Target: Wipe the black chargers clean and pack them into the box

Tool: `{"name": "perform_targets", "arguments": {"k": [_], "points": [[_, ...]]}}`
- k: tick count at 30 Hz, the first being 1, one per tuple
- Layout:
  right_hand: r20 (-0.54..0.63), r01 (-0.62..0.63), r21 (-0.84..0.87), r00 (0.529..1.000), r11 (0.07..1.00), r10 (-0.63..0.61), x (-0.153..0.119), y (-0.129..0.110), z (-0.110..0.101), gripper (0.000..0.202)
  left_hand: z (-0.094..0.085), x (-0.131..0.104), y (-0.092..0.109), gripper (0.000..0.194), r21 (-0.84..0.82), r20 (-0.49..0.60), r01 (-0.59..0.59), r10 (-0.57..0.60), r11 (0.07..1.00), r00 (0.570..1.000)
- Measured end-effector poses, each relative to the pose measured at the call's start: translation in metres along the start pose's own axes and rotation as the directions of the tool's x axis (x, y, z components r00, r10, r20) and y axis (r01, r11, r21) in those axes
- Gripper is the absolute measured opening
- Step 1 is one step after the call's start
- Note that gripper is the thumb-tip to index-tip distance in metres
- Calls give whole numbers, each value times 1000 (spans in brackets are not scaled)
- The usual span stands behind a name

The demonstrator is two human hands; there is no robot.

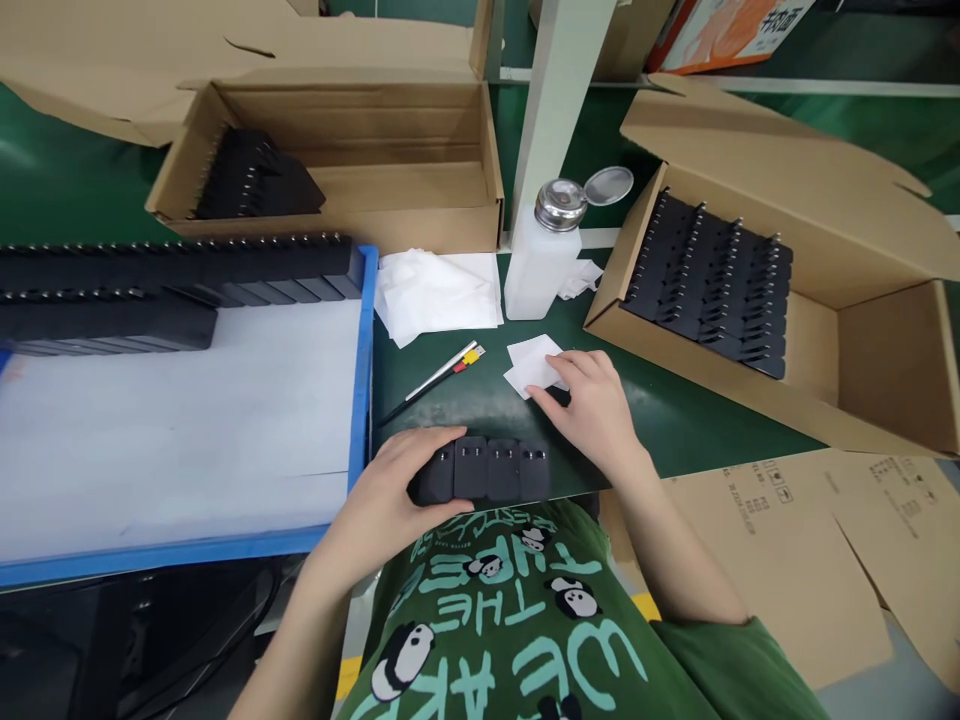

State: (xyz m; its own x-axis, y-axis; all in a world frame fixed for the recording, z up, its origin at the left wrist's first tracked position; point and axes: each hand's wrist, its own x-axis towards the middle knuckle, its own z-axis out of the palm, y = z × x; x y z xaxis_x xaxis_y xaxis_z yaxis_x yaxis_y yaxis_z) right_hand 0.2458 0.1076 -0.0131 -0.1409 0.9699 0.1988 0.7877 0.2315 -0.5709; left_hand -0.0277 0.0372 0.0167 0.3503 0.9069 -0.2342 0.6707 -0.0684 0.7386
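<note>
My left hand (401,475) grips the left end of a short row of black plug adapters (503,472) at the table's near edge, thumb on the near side and fingers on the far side. Small metal pins show on their upper faces. My right hand (592,405) pinches a small folded white wipe (531,362) just beyond the row, apart from the adapters. To the left of the wipe lie a pen-like tool (439,375) and a short cable with yellow and red ends (470,357).
A white pump bottle (534,275) with its lid raised stands beside stacked white wipes (442,295). On the left, a blue-rimmed tray (367,350) holds rows of black adapters. Cardboard boxes (405,235) (705,385) with more adapters stand behind and right. A white post (559,100) rises behind the bottle.
</note>
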Motion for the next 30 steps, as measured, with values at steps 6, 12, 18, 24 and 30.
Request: {"name": "perform_targets", "arguments": {"k": [6,12,18,24,30], "points": [[-56,-63,149,996,987,73,14,-9,10,27,-15,-1,4,87,40,-24,-25,26,999,999],[-349,-26,417,918,909,187,31,-6,-34,38,-65,52,33,67,154,-216,-237,267,959,939],[-568,67,446,792,893,224,77,-48,-43,34,-64,190,63,91,124,-147,-388,404,913,903],[-457,66,509,866,858,204,110,-65,-36,31,-43,222,74,37,270,-179,-358,412,894,893],[-365,80,770,869,633,334,111,-49,-49,34,-53,198,114,40,544,-316,-159,377,824,871]]}}
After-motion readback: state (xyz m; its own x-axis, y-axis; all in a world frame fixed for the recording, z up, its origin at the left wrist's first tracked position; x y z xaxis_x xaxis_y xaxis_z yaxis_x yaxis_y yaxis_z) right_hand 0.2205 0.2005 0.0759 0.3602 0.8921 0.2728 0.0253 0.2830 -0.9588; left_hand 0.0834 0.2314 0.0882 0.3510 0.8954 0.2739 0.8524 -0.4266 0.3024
